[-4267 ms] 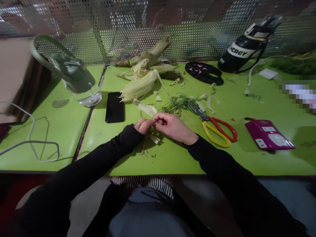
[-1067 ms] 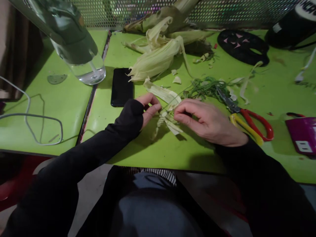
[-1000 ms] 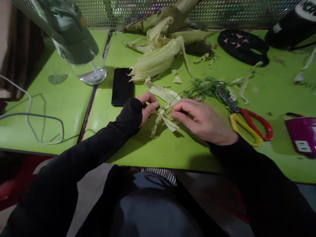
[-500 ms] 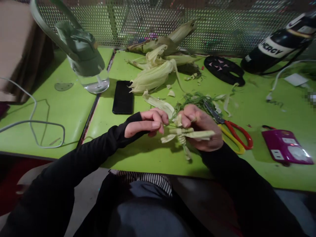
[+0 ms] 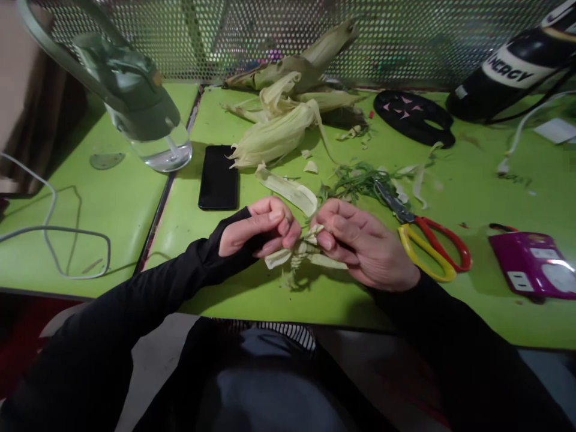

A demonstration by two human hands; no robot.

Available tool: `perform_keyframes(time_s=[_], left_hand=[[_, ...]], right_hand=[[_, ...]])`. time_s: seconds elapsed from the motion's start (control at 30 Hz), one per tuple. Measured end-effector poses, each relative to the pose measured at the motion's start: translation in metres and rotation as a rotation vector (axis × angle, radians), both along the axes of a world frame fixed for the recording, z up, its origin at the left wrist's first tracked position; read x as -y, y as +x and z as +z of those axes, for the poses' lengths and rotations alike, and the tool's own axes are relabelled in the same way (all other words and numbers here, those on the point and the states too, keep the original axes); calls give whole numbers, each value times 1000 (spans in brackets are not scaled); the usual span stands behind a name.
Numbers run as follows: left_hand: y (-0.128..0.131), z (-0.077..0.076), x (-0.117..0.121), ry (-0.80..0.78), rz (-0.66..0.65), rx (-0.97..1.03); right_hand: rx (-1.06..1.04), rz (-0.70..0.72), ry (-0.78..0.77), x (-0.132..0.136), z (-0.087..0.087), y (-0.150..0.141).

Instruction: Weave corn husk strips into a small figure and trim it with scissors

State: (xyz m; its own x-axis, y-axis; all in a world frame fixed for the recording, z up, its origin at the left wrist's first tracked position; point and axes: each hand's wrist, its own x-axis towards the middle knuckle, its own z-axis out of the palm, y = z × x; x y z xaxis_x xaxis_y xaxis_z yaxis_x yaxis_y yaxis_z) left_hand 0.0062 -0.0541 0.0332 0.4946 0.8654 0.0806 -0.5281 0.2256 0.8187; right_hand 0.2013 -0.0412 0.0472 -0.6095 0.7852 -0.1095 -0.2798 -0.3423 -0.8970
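My left hand (image 5: pixel 258 231) and my right hand (image 5: pixel 364 246) meet just above the green table (image 5: pixel 252 294), both closed on a small corn-husk figure (image 5: pixel 297 258) with a plaited part and flat husk strips sticking out sideways. Their fingertips pinch its top, where a thin green strand seems to run between them. A loose husk strip (image 5: pixel 288 189) lies just beyond my hands. Further back sits a pile of corn husks (image 5: pixel 279 129).
Red-and-yellow scissors (image 5: pixel 427 234) lie right of my right hand, beside green strands (image 5: pixel 355 180). A black phone (image 5: pixel 218 177) lies left of the husks. A water bottle (image 5: pixel 139 114), white cable (image 5: pixel 54 228), magenta power strip (image 5: pixel 535 273), black disc (image 5: pixel 414 117) and mesh fence (image 5: pixel 396 36) surround the area.
The husk figure was lifted off the table and turned. Half a second ago it hung under my right hand; now both hands pinch its top closer together.
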Motion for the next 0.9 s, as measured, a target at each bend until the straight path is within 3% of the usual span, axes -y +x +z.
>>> perform_keyframes(time_s=[0.27, 0.47, 0.53, 0.7, 0.8, 0.9], left_hand=[[-7, -2, -9, 16, 69, -367], [-10, -18, -24, -74, -49, -302], [-9, -23, -28, -69, -11, -244], [-7, -30, -31, -77, 95, -194], [-6, -30, -31, -70, 127, -263], [-6, -32, -32, 58, 145, -407]], right_hand=[[246, -23, 38, -5, -1, 2], [181, -7, 28, -15, -17, -2], [164, -42, 56, -18, -19, -3], [247, -176, 266, -20, -20, -3], [401, -281, 517, -19, -19, -3], [549, -347, 739, -18, -17, -5]])
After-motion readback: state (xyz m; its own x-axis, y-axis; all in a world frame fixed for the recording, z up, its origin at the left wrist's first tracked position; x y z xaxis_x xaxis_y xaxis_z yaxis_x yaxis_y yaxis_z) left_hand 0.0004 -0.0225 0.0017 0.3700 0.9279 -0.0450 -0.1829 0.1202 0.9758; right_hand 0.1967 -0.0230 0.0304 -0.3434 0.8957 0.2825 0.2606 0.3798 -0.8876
